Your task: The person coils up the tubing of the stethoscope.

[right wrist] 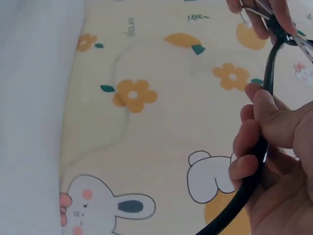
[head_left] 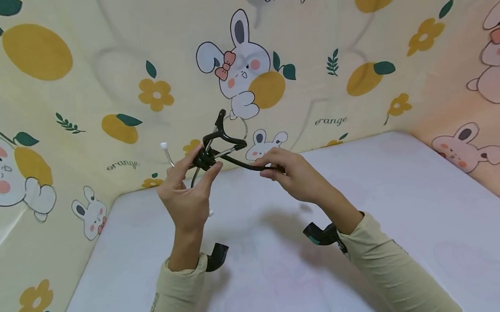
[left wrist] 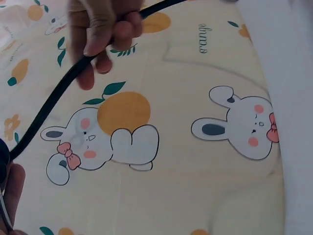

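Black strip (head_left: pixel 242 164) passes through right hand (head_left: pixel 289 173) before backdrop (head_left: pixel 301 97) lettering reading "orange".

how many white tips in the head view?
2. One white tip is above and left of the left hand, the other low at its right edge. More could be hidden.

This looks like an indoor corner, perhaps domestic, with rabbit-and-orange wall covering (head_left: pixel 300 58) from nine through twelve to three o'clock above a white tabletop (head_left: pixel 270 270) at six.
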A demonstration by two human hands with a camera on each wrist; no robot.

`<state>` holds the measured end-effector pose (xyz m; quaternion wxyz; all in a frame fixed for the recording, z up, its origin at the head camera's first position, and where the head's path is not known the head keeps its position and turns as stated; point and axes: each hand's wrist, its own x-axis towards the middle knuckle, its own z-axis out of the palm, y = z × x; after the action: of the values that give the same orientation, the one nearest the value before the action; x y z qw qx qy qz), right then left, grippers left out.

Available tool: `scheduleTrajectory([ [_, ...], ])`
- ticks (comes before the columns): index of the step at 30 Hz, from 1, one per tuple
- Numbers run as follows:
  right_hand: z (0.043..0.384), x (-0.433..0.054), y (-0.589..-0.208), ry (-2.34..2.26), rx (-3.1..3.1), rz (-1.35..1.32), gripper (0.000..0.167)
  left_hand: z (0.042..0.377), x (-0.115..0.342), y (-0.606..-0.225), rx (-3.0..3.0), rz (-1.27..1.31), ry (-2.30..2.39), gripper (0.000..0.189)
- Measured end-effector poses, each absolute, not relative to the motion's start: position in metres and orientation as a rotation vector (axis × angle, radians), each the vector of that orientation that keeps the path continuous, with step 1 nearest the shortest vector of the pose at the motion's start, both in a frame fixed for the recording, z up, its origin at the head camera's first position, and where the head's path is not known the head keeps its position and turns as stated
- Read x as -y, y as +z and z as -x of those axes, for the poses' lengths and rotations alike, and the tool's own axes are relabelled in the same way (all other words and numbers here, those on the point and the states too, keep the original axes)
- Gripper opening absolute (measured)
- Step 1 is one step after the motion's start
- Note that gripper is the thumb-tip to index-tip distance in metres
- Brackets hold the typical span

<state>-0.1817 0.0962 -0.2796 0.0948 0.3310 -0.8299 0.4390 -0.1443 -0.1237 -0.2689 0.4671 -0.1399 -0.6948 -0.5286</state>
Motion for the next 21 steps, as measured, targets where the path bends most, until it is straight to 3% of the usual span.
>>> scheduleTrajectory([
  [10, 0.1777, -0.0928, -0.2782, 1.198, 2.318, -1.014, 0.025, 0.147, 0.1271, -0.2687, 1.705, 0.215, -1.258, 0.046],
  [21, 0.1791, -0.092, -0.278, 1.196, 2.255, -0.879, 0.024, 0.1507, 0.1259, -0.2721, 1.725, 0.168, -1.258, 0.045],
])
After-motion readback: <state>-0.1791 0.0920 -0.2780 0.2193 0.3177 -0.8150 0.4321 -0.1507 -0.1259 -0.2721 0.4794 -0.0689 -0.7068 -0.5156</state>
